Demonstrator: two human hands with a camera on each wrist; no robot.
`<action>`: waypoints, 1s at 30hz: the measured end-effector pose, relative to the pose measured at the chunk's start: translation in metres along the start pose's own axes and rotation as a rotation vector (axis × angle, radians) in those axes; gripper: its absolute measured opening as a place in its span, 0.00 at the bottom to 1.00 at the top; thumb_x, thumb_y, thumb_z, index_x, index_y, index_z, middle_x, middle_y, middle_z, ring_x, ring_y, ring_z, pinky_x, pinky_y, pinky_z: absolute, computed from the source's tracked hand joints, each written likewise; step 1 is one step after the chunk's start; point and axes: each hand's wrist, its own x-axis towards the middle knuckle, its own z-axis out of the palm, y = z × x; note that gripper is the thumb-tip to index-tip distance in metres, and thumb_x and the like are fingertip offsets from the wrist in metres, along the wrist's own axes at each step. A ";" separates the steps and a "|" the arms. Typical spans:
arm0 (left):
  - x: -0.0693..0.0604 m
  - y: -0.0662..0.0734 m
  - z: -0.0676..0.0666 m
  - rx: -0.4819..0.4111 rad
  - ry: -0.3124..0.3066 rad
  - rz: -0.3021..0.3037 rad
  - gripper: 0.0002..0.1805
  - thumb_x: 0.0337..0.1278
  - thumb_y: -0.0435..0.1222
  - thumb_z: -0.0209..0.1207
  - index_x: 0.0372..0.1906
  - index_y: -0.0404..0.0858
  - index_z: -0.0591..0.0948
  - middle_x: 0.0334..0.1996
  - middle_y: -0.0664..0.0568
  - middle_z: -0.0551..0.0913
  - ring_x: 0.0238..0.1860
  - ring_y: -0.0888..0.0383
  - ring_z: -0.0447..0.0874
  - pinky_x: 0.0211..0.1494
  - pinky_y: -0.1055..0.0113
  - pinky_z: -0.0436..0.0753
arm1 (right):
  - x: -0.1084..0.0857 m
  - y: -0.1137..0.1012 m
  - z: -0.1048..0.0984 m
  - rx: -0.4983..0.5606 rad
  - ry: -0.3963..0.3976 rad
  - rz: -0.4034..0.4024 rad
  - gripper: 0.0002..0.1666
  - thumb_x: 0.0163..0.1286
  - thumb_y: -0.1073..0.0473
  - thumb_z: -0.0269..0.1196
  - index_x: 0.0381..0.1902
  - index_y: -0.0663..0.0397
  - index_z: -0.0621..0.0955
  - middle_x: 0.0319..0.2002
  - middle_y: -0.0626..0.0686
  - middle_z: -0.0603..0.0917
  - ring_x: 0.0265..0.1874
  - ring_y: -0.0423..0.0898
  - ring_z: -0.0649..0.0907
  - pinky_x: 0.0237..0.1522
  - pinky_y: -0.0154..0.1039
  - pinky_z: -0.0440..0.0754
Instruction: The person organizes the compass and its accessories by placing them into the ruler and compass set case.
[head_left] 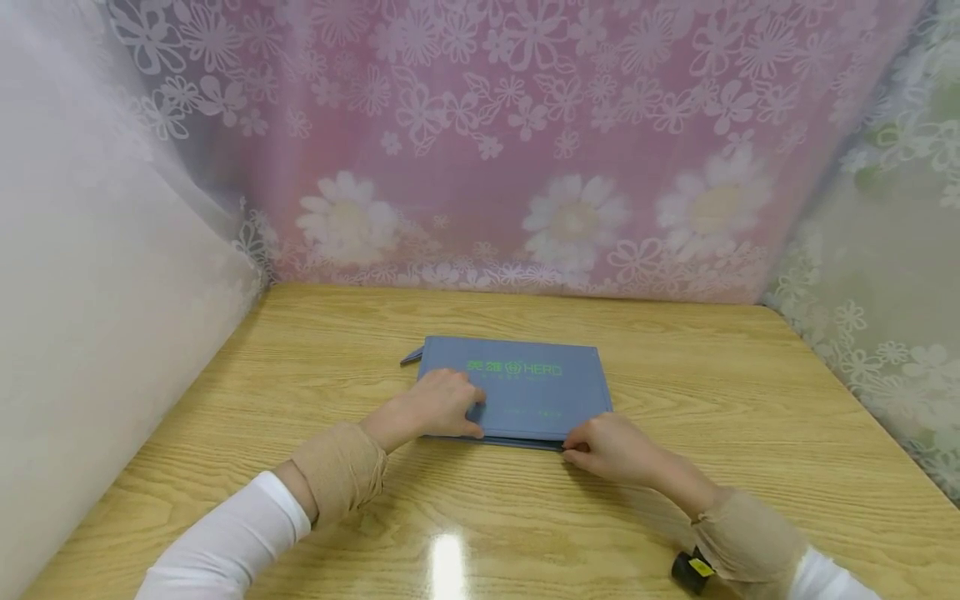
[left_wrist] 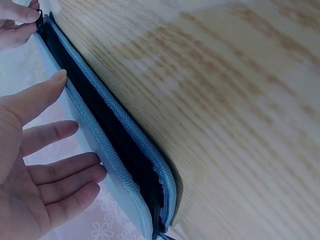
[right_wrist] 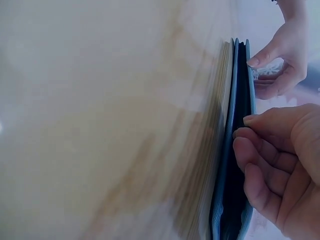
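A flat blue zippered case with green lettering lies on the table. Its front side gapes, showing a dark inside between zipper tapes in the left wrist view. My left hand rests at the case's front left, thumb at the front edge and fingers on the cover; they look loosely extended in the left wrist view. At the front right corner my right hand pinches the black zipper pull, which the fingers mostly hide in the right wrist view. A blue tab sticks out at the case's far left.
The wood-grain table stretches around the case. A pink flowered curtain hangs along the back edge, with pale curtains at both sides. A black object with a yellow label sits by my right wrist wrap.
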 end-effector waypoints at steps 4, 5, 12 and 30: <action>0.000 0.001 0.001 0.002 0.000 0.005 0.25 0.46 0.55 0.65 0.47 0.45 0.84 0.37 0.53 0.83 0.37 0.57 0.80 0.41 0.62 0.79 | 0.003 -0.002 0.002 -0.004 0.004 -0.023 0.04 0.59 0.64 0.65 0.28 0.53 0.86 0.23 0.45 0.84 0.20 0.32 0.78 0.23 0.30 0.75; 0.000 0.001 0.001 0.002 0.000 0.005 0.25 0.46 0.55 0.65 0.47 0.45 0.84 0.37 0.53 0.83 0.37 0.57 0.80 0.41 0.62 0.79 | 0.003 -0.003 0.003 -0.005 0.005 -0.027 0.04 0.59 0.64 0.65 0.28 0.53 0.86 0.23 0.45 0.84 0.19 0.32 0.78 0.23 0.30 0.75; 0.000 0.000 0.002 -0.006 -0.003 0.007 0.25 0.46 0.54 0.65 0.47 0.44 0.84 0.39 0.52 0.83 0.39 0.56 0.81 0.43 0.62 0.79 | 0.006 -0.002 0.005 0.001 0.006 -0.026 0.04 0.59 0.64 0.65 0.28 0.53 0.86 0.24 0.45 0.84 0.20 0.32 0.78 0.24 0.30 0.76; 0.000 -0.001 0.000 -0.011 -0.004 0.013 0.25 0.46 0.53 0.66 0.47 0.42 0.84 0.38 0.52 0.83 0.38 0.56 0.80 0.42 0.63 0.79 | 0.010 -0.010 0.010 -0.021 0.045 0.001 0.03 0.59 0.64 0.65 0.28 0.54 0.86 0.25 0.46 0.85 0.23 0.36 0.81 0.25 0.31 0.78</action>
